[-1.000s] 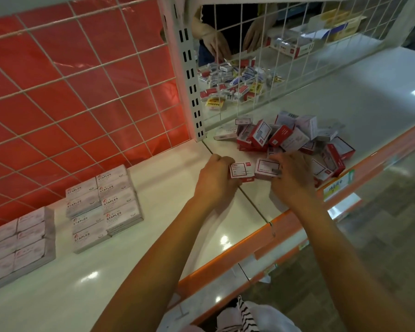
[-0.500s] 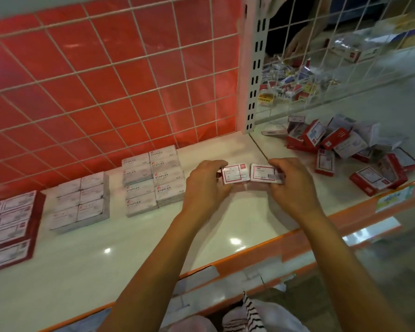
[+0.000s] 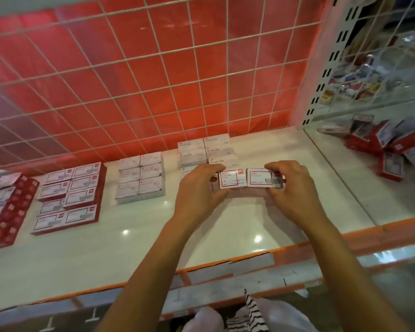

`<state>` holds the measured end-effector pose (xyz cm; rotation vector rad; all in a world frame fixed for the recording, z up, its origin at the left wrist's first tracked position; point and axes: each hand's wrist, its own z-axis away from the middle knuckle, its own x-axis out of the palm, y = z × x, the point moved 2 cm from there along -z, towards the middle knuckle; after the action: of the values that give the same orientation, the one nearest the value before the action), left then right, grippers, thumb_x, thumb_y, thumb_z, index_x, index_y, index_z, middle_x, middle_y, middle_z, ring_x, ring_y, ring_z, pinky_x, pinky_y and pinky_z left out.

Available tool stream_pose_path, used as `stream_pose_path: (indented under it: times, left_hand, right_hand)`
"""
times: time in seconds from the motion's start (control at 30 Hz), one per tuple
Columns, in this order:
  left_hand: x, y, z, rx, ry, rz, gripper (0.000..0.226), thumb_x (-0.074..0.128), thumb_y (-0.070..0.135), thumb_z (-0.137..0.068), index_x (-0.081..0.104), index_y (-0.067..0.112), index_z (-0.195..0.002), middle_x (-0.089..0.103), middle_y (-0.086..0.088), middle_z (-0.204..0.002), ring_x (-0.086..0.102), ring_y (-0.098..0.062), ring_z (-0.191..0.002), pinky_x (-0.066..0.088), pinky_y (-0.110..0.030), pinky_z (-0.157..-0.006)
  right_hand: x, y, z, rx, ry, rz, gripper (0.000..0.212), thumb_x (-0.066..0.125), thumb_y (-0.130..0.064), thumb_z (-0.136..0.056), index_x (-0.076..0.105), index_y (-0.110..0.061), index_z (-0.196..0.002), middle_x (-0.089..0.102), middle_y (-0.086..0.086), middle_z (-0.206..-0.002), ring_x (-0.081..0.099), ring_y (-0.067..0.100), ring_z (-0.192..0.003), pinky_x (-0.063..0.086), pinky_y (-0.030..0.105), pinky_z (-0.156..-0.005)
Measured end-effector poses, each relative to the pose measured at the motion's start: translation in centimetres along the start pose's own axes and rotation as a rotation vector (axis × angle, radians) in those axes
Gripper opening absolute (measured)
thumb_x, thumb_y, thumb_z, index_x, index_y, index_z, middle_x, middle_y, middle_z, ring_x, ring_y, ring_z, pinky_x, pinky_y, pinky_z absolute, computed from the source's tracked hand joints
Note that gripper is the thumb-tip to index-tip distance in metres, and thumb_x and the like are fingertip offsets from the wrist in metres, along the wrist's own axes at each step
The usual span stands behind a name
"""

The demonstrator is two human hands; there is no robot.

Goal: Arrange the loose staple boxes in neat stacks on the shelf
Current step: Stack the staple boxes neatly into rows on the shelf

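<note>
Two red-and-white staple boxes [image 3: 248, 178] lie side by side between my hands, held just above the white shelf [image 3: 225, 224]. My left hand [image 3: 199, 188] grips their left end and my right hand [image 3: 292, 188] grips their right end. Just behind them stands a neat stack of white "STAPLES" boxes [image 3: 205, 150]. Further left are another white stack [image 3: 140, 178] and a red-and-white stack [image 3: 70, 197]. A loose pile of red-and-white boxes [image 3: 391, 147] lies on the shelf section at the right.
A white wire grid over a red back panel [image 3: 153, 80] closes the shelf's rear. A perforated white upright [image 3: 321, 68] divides the sections. More boxes [image 3: 3, 202] sit at the far left. An orange strip [image 3: 297, 250] edges the shelf front.
Both hands have carried the two boxes leftward from the loose pile to a spot in front of the white stack. My view has swung left, showing more stacks.
</note>
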<state>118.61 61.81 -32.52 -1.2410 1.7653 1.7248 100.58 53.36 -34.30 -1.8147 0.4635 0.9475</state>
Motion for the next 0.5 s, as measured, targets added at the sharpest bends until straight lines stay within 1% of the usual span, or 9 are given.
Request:
stream_pose_path:
  times: [0.03, 0.1, 0.23, 0.4, 0.43, 0.5]
  left_hand:
    - [-0.5, -0.6, 0.3, -0.014, 0.001, -0.001, 0.05, 0.079, 0.025, -0.076, 0.064, 0.016, -0.122, 0.064, -0.003, -0.12, 0.062, -0.013, -0.094, 0.053, -0.033, -0.089]
    - [-1.5, -1.8, 1.0, -0.038, -0.002, -0.008, 0.05, 0.079, 0.026, -0.077, 0.063, 0.019, -0.123, 0.064, -0.001, -0.121, 0.058, -0.007, -0.09, 0.051, -0.025, -0.087]
    - [-3.5, -3.9, 2.0, -0.08, -0.019, -0.016, 0.049, 0.077, 0.025, -0.078, 0.062, 0.018, -0.125, 0.063, -0.001, -0.122, 0.052, -0.003, -0.091, 0.04, -0.006, -0.077]
    - [-5.8, -6.6, 3.7, -0.097, 0.011, -0.015, 0.05, 0.078, 0.027, -0.078, 0.062, 0.02, -0.125, 0.064, 0.001, -0.121, 0.053, -0.002, -0.091, 0.039, -0.001, -0.076]
    - [-6.2, -7.1, 4.1, -0.103, 0.014, -0.019, 0.05, 0.078, 0.027, -0.078, 0.062, 0.02, -0.125, 0.064, 0.001, -0.12, 0.054, -0.003, -0.092, 0.039, -0.003, -0.078]
    - [-7.2, -8.2, 5.0, -0.128, 0.018, -0.017, 0.052, 0.078, 0.027, -0.078, 0.061, 0.02, -0.126, 0.063, 0.0, -0.121, 0.058, -0.007, -0.095, 0.043, -0.011, -0.084]
  right_hand:
    - [0.5, -0.6, 0.1, -0.006, -0.012, 0.002, 0.044, 0.071, -0.007, -0.079, 0.061, -0.015, -0.121, 0.057, 0.006, -0.118, 0.047, 0.021, -0.105, 0.034, 0.02, -0.083]
    - [1.4, -1.9, 0.3, -0.02, -0.037, 0.001, 0.045, 0.072, -0.009, -0.079, 0.061, -0.017, -0.121, 0.057, 0.004, -0.118, 0.045, 0.02, -0.106, 0.033, 0.019, -0.083]
    - [2.9, -4.2, 0.6, -0.06, -0.074, 0.004, 0.044, 0.072, -0.012, -0.078, 0.062, -0.017, -0.12, 0.058, 0.004, -0.118, 0.043, 0.019, -0.106, 0.031, 0.018, -0.082]
    - [4.4, -7.3, 1.5, -0.089, -0.109, -0.004, 0.042, 0.073, -0.012, -0.077, 0.063, -0.018, -0.117, 0.059, 0.004, -0.116, 0.042, 0.02, -0.107, 0.03, 0.019, -0.081]
    - [4.7, -7.9, 1.7, -0.099, -0.116, 0.001, 0.042, 0.072, -0.012, -0.077, 0.063, -0.019, -0.118, 0.059, 0.003, -0.116, 0.042, 0.019, -0.107, 0.029, 0.019, -0.081]
    - [5.3, -9.1, 2.0, -0.12, -0.136, 0.006, 0.043, 0.072, -0.011, -0.076, 0.063, -0.018, -0.118, 0.059, 0.004, -0.116, 0.041, 0.019, -0.107, 0.028, 0.019, -0.081]
